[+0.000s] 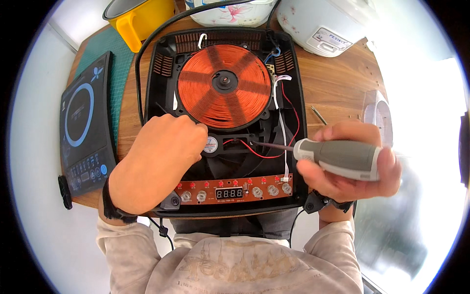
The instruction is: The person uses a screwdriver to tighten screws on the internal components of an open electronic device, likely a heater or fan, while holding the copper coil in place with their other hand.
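An opened induction cooker base (299,112) lies before me, its round copper coil (191,93) uncovered. My right hand (350,171) is closed around the grey handle of a screwdriver (342,158). The shaft points left, and its tip is at the black fan bracket (245,139), by the red and black wires. My left hand (164,152) is closed over the left side of the base, knuckles up, beside the fan's round label (210,144). Its fingertips are hidden, so what they grip, if anything, does not show. Along the near edge sits a brown control board (257,192) with a digit display.
The cooker's black top panel (81,117) lies at the left, partly over a green cutting mat (120,78). A yellow pot (142,22) and a white rice cooker (323,24) stand at the back. Right of the base are a small metal bit (318,115) and a clear container (378,115).
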### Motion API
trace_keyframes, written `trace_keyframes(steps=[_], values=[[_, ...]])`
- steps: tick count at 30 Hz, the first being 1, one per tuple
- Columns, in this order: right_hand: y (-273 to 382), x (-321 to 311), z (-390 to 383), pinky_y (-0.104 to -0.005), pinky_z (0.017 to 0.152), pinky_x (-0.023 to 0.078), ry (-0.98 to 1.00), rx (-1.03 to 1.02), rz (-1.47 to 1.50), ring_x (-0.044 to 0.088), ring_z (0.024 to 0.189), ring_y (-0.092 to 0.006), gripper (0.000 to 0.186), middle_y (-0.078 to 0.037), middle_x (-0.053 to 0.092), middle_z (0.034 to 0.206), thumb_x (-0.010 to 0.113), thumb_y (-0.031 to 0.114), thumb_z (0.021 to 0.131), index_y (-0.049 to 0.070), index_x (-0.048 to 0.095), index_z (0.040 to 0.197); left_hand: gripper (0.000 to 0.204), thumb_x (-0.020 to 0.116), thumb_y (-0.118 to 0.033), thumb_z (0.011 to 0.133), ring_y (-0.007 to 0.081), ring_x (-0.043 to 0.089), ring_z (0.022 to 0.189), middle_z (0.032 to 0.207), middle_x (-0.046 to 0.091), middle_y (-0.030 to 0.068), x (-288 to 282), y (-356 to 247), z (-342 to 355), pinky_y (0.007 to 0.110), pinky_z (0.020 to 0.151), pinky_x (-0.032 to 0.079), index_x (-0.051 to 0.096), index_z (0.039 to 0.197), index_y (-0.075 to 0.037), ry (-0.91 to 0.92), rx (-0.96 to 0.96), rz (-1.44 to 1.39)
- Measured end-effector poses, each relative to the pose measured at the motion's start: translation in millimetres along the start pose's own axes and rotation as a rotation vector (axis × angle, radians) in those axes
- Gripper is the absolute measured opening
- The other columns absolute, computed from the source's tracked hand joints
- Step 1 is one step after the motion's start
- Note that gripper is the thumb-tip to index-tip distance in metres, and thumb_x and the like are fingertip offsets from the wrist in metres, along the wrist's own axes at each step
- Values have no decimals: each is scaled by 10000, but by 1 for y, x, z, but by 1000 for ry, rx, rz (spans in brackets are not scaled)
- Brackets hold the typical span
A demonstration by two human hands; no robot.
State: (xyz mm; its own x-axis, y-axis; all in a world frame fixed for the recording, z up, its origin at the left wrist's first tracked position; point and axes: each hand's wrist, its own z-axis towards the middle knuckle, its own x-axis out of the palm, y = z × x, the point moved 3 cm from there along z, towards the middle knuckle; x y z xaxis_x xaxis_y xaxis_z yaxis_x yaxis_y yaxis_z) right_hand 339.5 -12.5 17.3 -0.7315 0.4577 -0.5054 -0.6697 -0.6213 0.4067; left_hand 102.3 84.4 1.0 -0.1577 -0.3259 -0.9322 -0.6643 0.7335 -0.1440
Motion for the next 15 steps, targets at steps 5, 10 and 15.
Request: trace_keyframes(steps=[5, 10, 15], values=[[5, 0, 0, -320, 617, 605, 38, -71, 21, 676, 804, -236, 1034, -206, 608, 1085, 909, 212, 761, 245, 254, 1559, 289, 823, -151, 758, 340, 701, 920, 921, 729, 152, -1, -1, 3, 443, 808, 541, 704, 979, -8, 42, -11, 23], [-3, 0, -1, -357, 666, 635, 15, -79, 159, 704, 857, -265, 1013, -234, 616, 1138, 883, 137, 783, 214, 242, 1564, 285, 825, -170, 767, 340, 702, 910, 903, 725, 152, 1, 0, 2, 439, 800, 542, 700, 967, -9, 40, -9, 40], [-15, 1, 0, -395, 715, 665, 23, -74, 289, 732, 911, -295, 994, -261, 624, 1192, 857, 62, 806, 183, 231, 1569, 283, 830, -180, 769, 342, 701, 892, 876, 720, 149, 1, 1, 3, 441, 790, 543, 697, 956, -14, 15, 14, 33]])
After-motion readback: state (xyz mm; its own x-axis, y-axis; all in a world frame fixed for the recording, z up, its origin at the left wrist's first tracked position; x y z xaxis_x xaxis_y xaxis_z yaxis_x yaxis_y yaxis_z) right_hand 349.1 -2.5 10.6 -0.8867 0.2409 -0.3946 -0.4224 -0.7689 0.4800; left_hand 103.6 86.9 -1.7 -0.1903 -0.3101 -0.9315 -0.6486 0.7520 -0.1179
